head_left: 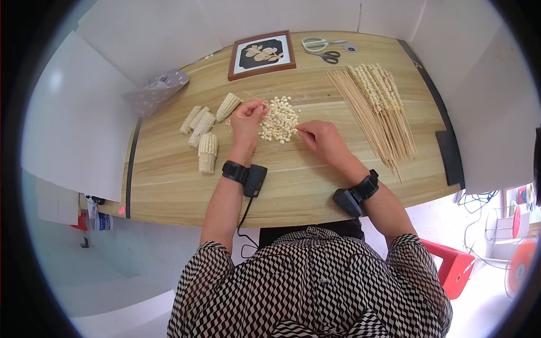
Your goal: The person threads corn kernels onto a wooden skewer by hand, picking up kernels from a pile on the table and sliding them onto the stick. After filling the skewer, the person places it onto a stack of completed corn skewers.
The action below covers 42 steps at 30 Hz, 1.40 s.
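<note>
A loose pile of pale corn kernels [279, 119] lies mid-table between my hands. At its left edge my left hand [247, 121] is closed in a pinch on a thin bamboo skewer [251, 96], whose end sticks out up and to the left. My right hand [324, 142] reaches the pile's right edge, thumb and fingertips pressed together; what they hold, if anything, is too small to make out. Just left of my left hand lies a corn cob with kernels [228, 107]. Another partly stripped cob [207, 152] and several bare cobs [196, 120] lie farther left.
To the right are plain bamboo skewers [360, 115] and several skewers threaded with kernels [380, 90]. A framed picture [262, 54], scissors with white handles [314, 44] and black scissors [329, 57] lie at the back. White walls surround the wooden table [169, 186].
</note>
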Available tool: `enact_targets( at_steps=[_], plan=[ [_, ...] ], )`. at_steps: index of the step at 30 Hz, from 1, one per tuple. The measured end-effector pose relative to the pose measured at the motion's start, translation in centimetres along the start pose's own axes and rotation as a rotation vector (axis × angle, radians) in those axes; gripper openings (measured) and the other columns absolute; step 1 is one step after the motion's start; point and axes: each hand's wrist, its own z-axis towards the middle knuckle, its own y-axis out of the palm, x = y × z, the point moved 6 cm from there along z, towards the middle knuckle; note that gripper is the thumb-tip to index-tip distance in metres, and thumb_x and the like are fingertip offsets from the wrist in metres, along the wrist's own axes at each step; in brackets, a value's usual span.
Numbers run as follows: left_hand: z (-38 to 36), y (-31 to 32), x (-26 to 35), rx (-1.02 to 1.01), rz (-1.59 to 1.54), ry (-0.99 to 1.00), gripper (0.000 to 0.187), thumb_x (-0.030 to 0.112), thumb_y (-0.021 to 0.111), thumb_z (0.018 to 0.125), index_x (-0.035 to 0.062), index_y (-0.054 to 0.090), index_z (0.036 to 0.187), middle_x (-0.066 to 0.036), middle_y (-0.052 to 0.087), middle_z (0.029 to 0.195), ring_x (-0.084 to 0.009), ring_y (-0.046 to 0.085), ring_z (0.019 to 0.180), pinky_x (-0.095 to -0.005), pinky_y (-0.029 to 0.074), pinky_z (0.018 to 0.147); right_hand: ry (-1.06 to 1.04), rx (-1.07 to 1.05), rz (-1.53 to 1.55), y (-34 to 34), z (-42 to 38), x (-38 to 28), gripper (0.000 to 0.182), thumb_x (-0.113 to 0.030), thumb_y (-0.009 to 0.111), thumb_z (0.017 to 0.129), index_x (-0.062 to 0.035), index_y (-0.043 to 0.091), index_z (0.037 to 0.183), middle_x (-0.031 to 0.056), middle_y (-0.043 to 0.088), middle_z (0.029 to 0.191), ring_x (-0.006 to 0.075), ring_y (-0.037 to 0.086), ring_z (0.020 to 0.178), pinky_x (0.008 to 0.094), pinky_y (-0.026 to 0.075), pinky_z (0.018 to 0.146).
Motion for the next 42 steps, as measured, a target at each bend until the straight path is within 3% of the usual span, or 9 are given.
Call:
enact_targets(
  at_steps=[5,12,18,20,26,29,36,39,42],
  plan=[
    [-1.5,2.6,-0.3,-0.131,0.070,-0.094,0.015,-0.004,0.053,0.088,-0.0034,0.062,0.100,-0.012,0.066,0.098,-0.0142,0.064,0.082,-0.0242,0.054,0.076,0.011,0.062,0.010,-0.6,0.1,0.1,0.014,-0.008,0.060,0.080,-0.0008,0.066,0.091,0.0184,0.064,0.082,0.0348,0.061,0.075,0.0386,0.050,0.068],
    [-1.2,2.4,-0.2,-0.129,0.140,-0.040,0.015,0.001,0.055,0.089,-0.0026,0.062,0.102,-0.009,0.066,0.091,-0.0122,0.063,0.080,-0.0225,0.052,0.070,0.019,0.048,-0.002,-0.7,0.3,0.4,0.015,-0.008,0.060,0.080,-0.0011,0.066,0.091,0.0178,0.064,0.083,0.0346,0.061,0.076,0.0384,0.050,0.068],
    [-0.1,-0.8,2.4,0.077,0.724,0.322,0.015,0.002,0.063,0.081,-0.0014,0.066,0.095,-0.011,0.067,0.088,-0.0156,0.063,0.072,-0.0256,0.049,0.066,0.018,0.076,-0.014,-1.0,0.3,0.3,0.014,-0.007,0.060,0.080,-0.0005,0.065,0.092,0.0178,0.064,0.083,0.0344,0.061,0.076,0.0382,0.050,0.068],
    [0.1,-0.5,2.6,-0.030,1.004,0.477,0.014,0.006,0.066,0.077,0.0023,0.067,0.091,-0.009,0.065,0.080,-0.0204,0.061,0.071,-0.0291,0.048,0.065,0.031,0.070,-0.020,-1.0,0.3,0.4,0.014,-0.008,0.059,0.081,-0.0004,0.065,0.092,0.0179,0.064,0.083,0.0344,0.061,0.076,0.0380,0.050,0.068],
    [0.2,0.4,2.0,-0.168,1.227,0.608,0.012,0.006,0.064,0.076,0.0020,0.067,0.087,-0.014,0.060,0.082,-0.0317,0.057,0.083,-0.0379,0.046,0.076,0.032,0.071,-0.029,-0.9,0.3,0.5,0.015,-0.008,0.060,0.081,-0.0006,0.065,0.092,0.0177,0.064,0.083,0.0343,0.062,0.077,0.0380,0.050,0.068],
    [0.2,0.8,1.7,-0.168,1.277,0.556,0.011,0.007,0.064,0.076,0.0016,0.066,0.086,-0.014,0.059,0.083,-0.0324,0.056,0.086,-0.0390,0.045,0.077,0.011,0.065,-0.038,-0.8,0.3,0.5,0.016,-0.006,0.060,0.081,0.0011,0.065,0.096,0.0179,0.064,0.083,0.0311,0.062,0.071,0.0338,0.048,0.063],
    [0.3,0.6,1.7,-0.188,1.258,0.532,0.011,0.007,0.064,0.076,0.0016,0.066,0.085,-0.014,0.059,0.083,-0.0331,0.055,0.085,-0.0404,0.044,0.077,0.012,0.062,-0.028,-0.7,0.3,0.6,0.017,-0.006,0.060,0.081,0.0011,0.065,0.096,0.0181,0.064,0.083,0.0314,0.062,0.072,0.0338,0.048,0.063],
    [0.3,0.6,1.9,-0.148,1.258,0.539,0.009,0.005,0.064,0.076,0.0012,0.065,0.084,-0.015,0.061,0.081,-0.0320,0.058,0.079,-0.0376,0.046,0.073,0.020,0.070,-0.015,-0.8,0.3,0.4,0.015,-0.008,0.059,0.081,-0.0001,0.065,0.092,0.0186,0.064,0.083,0.0346,0.062,0.076,0.0382,0.050,0.068],
    [0.6,-0.7,1.7,-0.006,0.982,0.345,0.007,0.004,0.062,0.080,-0.0003,0.064,0.085,-0.012,0.065,0.080,-0.0234,0.062,0.069,-0.0310,0.048,0.066,0.009,0.065,-0.022,-0.8,0.3,0.3,0.015,-0.007,0.059,0.080,0.0000,0.065,0.092,0.0185,0.064,0.083,0.0345,0.062,0.076,0.0381,0.050,0.068]
  ],
)
